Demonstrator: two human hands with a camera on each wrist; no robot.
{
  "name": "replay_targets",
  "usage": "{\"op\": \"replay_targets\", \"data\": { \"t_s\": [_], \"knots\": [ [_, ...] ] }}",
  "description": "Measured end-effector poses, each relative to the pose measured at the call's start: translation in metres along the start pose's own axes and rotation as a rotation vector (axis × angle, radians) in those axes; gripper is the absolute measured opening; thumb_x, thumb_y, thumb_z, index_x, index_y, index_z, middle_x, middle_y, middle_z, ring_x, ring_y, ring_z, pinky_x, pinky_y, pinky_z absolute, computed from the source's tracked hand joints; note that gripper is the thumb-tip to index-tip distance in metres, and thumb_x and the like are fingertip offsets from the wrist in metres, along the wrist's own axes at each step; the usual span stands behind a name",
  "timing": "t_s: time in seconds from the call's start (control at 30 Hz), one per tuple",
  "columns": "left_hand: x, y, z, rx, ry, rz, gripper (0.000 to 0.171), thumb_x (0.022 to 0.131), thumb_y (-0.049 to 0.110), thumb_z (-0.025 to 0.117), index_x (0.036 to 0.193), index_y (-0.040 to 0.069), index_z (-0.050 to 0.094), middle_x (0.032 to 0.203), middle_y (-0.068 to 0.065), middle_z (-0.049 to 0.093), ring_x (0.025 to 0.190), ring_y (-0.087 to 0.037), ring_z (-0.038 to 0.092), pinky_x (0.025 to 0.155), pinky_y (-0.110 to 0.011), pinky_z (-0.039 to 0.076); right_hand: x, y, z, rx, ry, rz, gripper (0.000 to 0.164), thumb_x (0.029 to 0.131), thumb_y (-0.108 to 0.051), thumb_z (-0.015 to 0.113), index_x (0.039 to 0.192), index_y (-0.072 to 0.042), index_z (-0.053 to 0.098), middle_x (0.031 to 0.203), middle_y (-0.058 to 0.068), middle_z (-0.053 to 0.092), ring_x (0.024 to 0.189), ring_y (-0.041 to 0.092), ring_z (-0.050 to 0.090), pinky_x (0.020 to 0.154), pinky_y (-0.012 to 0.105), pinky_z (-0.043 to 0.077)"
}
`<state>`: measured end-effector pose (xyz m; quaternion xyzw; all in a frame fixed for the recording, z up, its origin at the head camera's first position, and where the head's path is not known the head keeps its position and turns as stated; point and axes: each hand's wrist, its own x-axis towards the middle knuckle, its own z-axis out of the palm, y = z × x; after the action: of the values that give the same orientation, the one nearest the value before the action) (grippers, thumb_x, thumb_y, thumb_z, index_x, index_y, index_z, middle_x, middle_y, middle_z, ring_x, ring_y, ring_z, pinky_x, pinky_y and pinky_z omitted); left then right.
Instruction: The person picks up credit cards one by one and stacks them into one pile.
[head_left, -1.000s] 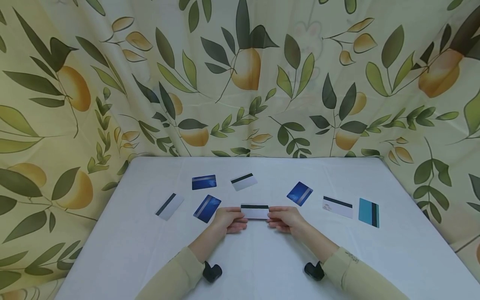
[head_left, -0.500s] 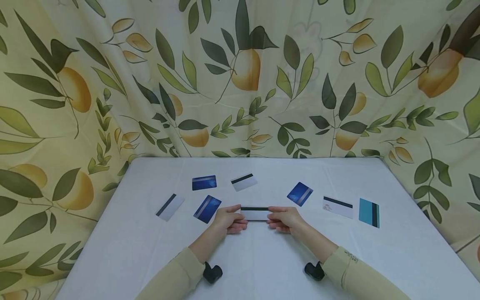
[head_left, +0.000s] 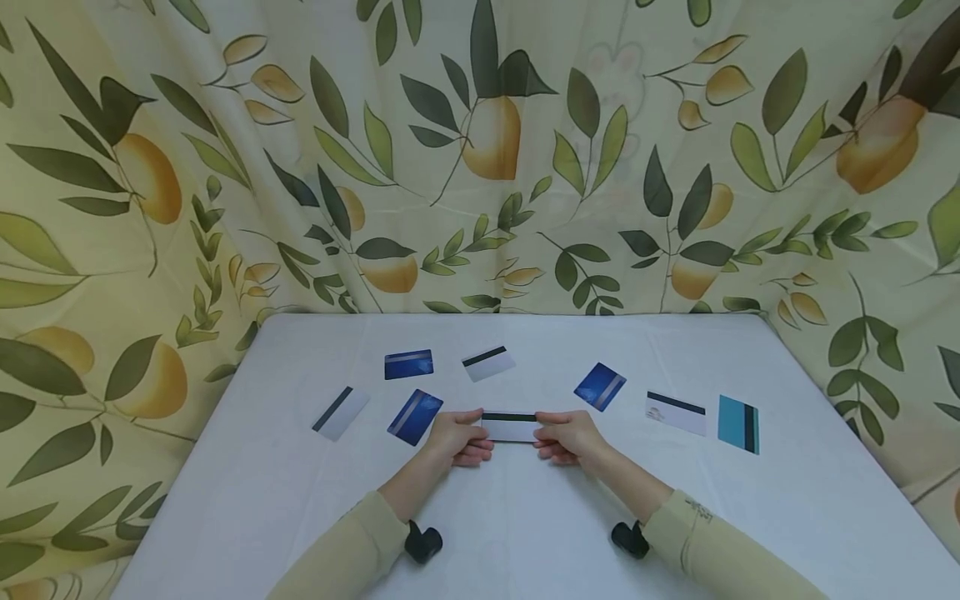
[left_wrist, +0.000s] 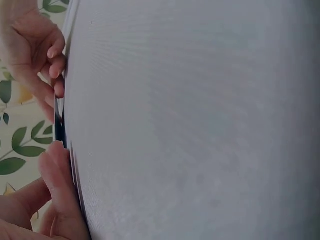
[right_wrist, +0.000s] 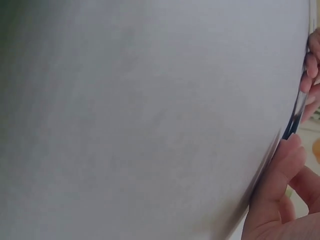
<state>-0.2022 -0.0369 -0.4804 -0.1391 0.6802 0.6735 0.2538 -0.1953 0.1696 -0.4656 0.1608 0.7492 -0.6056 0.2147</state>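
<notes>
A white card (head_left: 508,430) with a black magnetic stripe along its far edge is held level between both hands at the middle of the table. My left hand (head_left: 459,437) pinches its left end, my right hand (head_left: 567,437) its right end, thumbs on top and fingers beneath. From the left wrist view, the card (left_wrist: 59,132) shows only as a thin dark edge between the fingertips, low over the cloth. The right wrist view gives a similar edge-on look at the card (right_wrist: 292,125). Its underside is mostly hidden.
Around the hands lie a blue card (head_left: 415,417), a white striped card (head_left: 341,414), another blue card (head_left: 408,364), a white card (head_left: 488,363), a third blue card (head_left: 599,387), a printed white card (head_left: 676,413) and a teal card (head_left: 738,425). A patterned curtain (head_left: 555,208) hangs behind the white-covered table (head_left: 510,517).
The held card has tilted and shifted very slightly toward me, its stripe looking a little narrower. Both hands keep their grip in nearly the same spot; the other cards lie still.
</notes>
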Motion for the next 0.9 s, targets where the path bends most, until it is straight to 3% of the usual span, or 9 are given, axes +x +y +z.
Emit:
{"op": "replay_targets", "data": {
  "t_s": [0.43, 0.9],
  "knots": [
    [0.0008, -0.0014, 0.0002, 0.074, 0.015, 0.027, 0.047, 0.084, 0.006, 0.062, 0.130, 0.010, 0.050, 0.064, -0.009, 0.066, 0.049, -0.013, 0.063, 0.044, -0.025, 0.052, 0.0021, -0.0009, -0.0005, -0.048, -0.016, -0.017, 0.041, 0.082, -0.007, 0.064, 0.122, -0.001, 0.056, 0.069, 0.009, 0.067, 0.046, 0.010, 0.059, 0.041, 0.018, 0.047],
    [0.0006, -0.0022, 0.0024, 0.089, 0.044, 0.053, 0.046, 0.083, 0.006, 0.063, 0.128, 0.009, 0.052, 0.065, -0.011, 0.067, 0.050, -0.015, 0.064, 0.045, -0.026, 0.053, 0.0017, -0.0016, 0.0017, -0.098, 0.001, -0.036, 0.047, 0.079, -0.007, 0.068, 0.123, -0.002, 0.055, 0.066, 0.007, 0.067, 0.040, 0.007, 0.052, 0.038, 0.017, 0.045]
  ]
}}
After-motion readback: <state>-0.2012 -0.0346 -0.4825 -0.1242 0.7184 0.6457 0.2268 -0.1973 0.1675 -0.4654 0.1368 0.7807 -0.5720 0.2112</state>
